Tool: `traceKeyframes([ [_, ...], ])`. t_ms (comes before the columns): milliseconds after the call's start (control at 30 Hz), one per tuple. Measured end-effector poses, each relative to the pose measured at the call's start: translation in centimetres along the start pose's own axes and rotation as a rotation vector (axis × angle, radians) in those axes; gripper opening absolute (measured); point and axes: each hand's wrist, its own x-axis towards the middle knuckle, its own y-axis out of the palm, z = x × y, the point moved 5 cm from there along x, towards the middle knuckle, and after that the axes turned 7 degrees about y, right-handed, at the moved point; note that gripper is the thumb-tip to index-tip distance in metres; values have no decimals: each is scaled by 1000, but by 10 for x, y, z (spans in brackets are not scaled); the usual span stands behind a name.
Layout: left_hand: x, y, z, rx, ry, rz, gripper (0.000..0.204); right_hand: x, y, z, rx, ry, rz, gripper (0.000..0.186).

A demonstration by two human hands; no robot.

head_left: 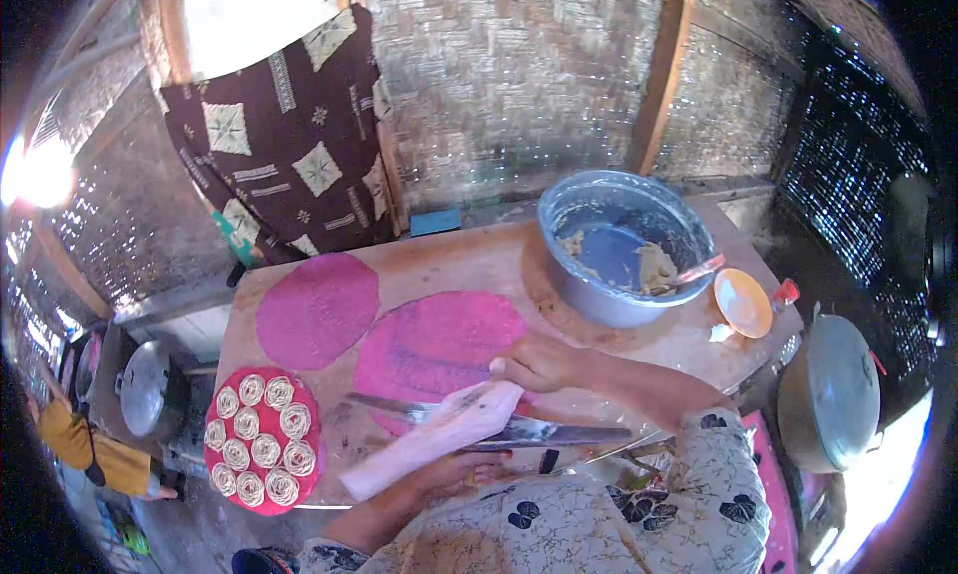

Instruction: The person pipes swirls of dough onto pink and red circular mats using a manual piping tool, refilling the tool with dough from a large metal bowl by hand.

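Note:
My right hand (539,362) is closed at the upper end of a folded pale pink sheet (431,442), over the edge of a round pink mat (439,339). I cannot tell whether the sheet is cloth or plastic. It slants down to the left across a long dark flat strip (569,435) by the table's near edge. My left hand (464,469) is low beside the sheet, fingers curled; what they hold, if anything, is hidden. Left of it, several pale coiled dough rosettes (265,449) sit on another round pink mat (311,424).
A purple-pink round mat (319,309) lies at the far left of the table (464,258). At the right stand a large grey-blue basin (624,309) with dough and an orange bowl (743,302). Lidded pots (830,394) flank the table. Another person (90,444) is at far left.

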Motion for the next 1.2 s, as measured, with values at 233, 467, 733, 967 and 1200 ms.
traceKeyframes([
  [233,58,9,-39,-96,-15,209,37,-59,-71,123,185,-909,-298,50],
  [467,150,-5,-82,-362,-2,200,34,-68,-143,63,136,-369,-692,28],
  [733,219,-66,-47,874,498,-459,28,-146,-262,-160,1105,159,-1079,19],
  [967,307,11,-27,-501,318,-741,33,-193,-243,-285,1602,-216,-1800,15],
  [1200,334,8,-73,-761,524,-1051,22,-114,-144,-277,2260,42,-726,40],
])
